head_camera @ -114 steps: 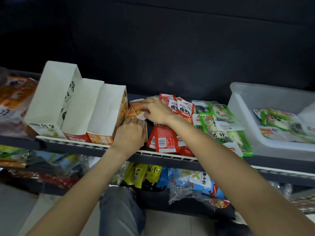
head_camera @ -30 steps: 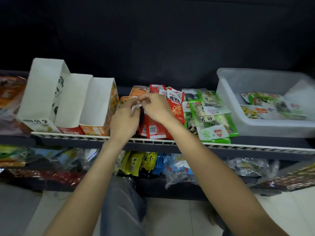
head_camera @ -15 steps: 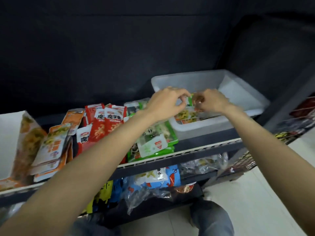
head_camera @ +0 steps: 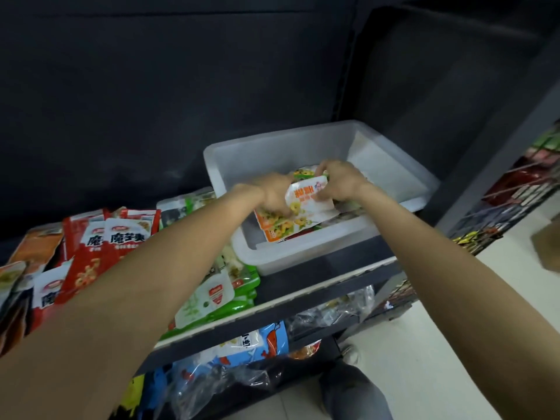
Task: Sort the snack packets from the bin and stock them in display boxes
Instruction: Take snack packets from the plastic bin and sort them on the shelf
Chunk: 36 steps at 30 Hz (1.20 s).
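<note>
Inside the bin [head_camera: 378, 174], left hand [head_camera: 274, 192] and right hand [head_camera: 341, 181] grip orange-white packets [head_camera: 303, 207].

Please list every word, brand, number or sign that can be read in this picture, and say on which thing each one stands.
"魔芋爽" in large dark characters: on the red packets standing on the shelf.
Orange characters on the white packet held by the left hand and right hand over the bin: too blurred to read.
Red shield badge on the green packets: too small.
Dark characters on the blue bag below: not legible.
</note>
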Each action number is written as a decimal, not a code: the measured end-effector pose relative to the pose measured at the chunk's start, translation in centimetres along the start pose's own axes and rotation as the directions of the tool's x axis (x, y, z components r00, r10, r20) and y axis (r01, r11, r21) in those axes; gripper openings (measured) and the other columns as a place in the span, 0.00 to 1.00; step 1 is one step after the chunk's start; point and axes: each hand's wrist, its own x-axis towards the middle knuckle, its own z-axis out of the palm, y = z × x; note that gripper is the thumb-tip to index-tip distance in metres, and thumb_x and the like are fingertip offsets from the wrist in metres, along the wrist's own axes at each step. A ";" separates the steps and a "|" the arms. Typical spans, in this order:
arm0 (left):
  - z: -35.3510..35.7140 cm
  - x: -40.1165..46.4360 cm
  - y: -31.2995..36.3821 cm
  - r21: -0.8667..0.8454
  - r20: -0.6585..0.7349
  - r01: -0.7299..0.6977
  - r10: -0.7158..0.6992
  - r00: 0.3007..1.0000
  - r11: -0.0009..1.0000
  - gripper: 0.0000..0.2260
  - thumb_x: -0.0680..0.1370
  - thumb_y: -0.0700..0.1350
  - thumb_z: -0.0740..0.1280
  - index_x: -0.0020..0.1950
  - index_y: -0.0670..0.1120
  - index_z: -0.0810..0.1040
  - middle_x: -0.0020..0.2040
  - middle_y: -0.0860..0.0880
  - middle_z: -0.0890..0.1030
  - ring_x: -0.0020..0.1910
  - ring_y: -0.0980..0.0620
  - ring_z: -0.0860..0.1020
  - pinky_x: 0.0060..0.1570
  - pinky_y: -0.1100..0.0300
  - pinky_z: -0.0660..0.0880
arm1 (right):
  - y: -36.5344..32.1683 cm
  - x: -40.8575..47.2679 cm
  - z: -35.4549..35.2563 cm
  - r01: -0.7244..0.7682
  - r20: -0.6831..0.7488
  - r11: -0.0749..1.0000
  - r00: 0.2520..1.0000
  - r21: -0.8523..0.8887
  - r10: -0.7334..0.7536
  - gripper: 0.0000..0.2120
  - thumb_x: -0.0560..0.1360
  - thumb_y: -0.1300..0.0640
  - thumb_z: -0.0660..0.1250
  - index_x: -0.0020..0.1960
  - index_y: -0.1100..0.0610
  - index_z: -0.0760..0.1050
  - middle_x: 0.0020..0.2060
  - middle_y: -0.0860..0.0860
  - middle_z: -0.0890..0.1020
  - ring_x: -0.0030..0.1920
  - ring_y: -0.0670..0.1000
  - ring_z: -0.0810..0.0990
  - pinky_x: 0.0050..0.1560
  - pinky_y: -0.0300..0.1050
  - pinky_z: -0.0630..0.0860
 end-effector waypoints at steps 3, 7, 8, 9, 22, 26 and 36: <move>-1.4 -2.4 -0.4 -0.170 -0.217 0.007 -0.045 0.975 0.985 0.16 0.73 0.51 0.71 0.59 0.49 0.75 0.54 0.48 0.80 0.45 0.51 0.76 0.40 0.59 0.69 | -0.9 -1.5 -1.2 0.100 -0.265 0.915 0.964 0.390 0.008 0.20 0.73 0.56 0.72 0.63 0.57 0.72 0.56 0.55 0.79 0.54 0.51 0.77 0.56 0.45 0.74; -2.3 -8.4 -1.8 -0.675 -0.430 -0.154 -0.215 0.877 0.722 0.17 0.70 0.50 0.75 0.56 0.47 0.76 0.51 0.51 0.82 0.49 0.53 0.80 0.50 0.56 0.77 | -4.8 -5.0 -2.0 0.231 -0.416 0.753 0.907 0.616 0.063 0.24 0.73 0.56 0.71 0.67 0.54 0.67 0.54 0.51 0.76 0.53 0.48 0.76 0.57 0.48 0.76; -2.3 -10.3 -2.0 -0.758 -0.459 -0.215 -0.270 0.847 0.616 0.16 0.70 0.49 0.75 0.54 0.48 0.76 0.51 0.51 0.82 0.49 0.54 0.81 0.51 0.57 0.77 | -6.2 -6.1 -1.9 0.253 -0.393 0.718 0.919 0.649 0.031 0.24 0.74 0.56 0.70 0.66 0.53 0.67 0.52 0.49 0.77 0.52 0.49 0.78 0.56 0.50 0.77; -2.3 -12.2 -2.2 -0.818 -0.463 -0.257 -0.323 0.826 0.514 0.13 0.71 0.47 0.74 0.53 0.50 0.75 0.51 0.51 0.82 0.49 0.54 0.81 0.51 0.57 0.78 | -7.8 -7.3 -1.6 0.271 -0.351 0.677 0.936 0.684 -0.021 0.23 0.74 0.56 0.70 0.66 0.53 0.66 0.50 0.49 0.78 0.50 0.49 0.80 0.54 0.49 0.79; 2.9 -34.5 -13.1 -0.675 -0.480 0.215 -0.642 0.598 0.706 0.26 0.79 0.46 0.64 0.75 0.46 0.61 0.71 0.46 0.66 0.69 0.50 0.67 0.67 0.59 0.64 | -29.0 -14.5 10.3 0.138 0.087 0.525 0.921 0.840 -0.381 0.26 0.74 0.65 0.69 0.70 0.61 0.67 0.53 0.57 0.78 0.51 0.52 0.79 0.52 0.46 0.80; 4.7 -39.0 -15.1 -0.314 -0.540 0.405 -0.513 0.667 0.859 0.16 0.79 0.47 0.62 0.67 0.49 0.73 0.66 0.47 0.73 0.65 0.46 0.70 0.61 0.54 0.68 | -34.1 -14.9 14.1 -0.006 0.230 0.472 0.879 0.882 -0.418 0.26 0.75 0.73 0.63 0.71 0.67 0.63 0.50 0.60 0.76 0.52 0.55 0.78 0.45 0.41 0.79; 6.8 -39.5 -16.0 0.267 -0.358 0.578 -0.478 0.802 0.771 0.16 0.81 0.49 0.54 0.62 0.44 0.74 0.60 0.46 0.79 0.61 0.47 0.75 0.73 0.51 0.53 | -35.5 -14.7 18.1 0.549 0.132 0.794 0.794 0.260 -0.593 0.20 0.77 0.66 0.60 0.68 0.56 0.72 0.69 0.54 0.71 0.69 0.55 0.68 0.67 0.44 0.65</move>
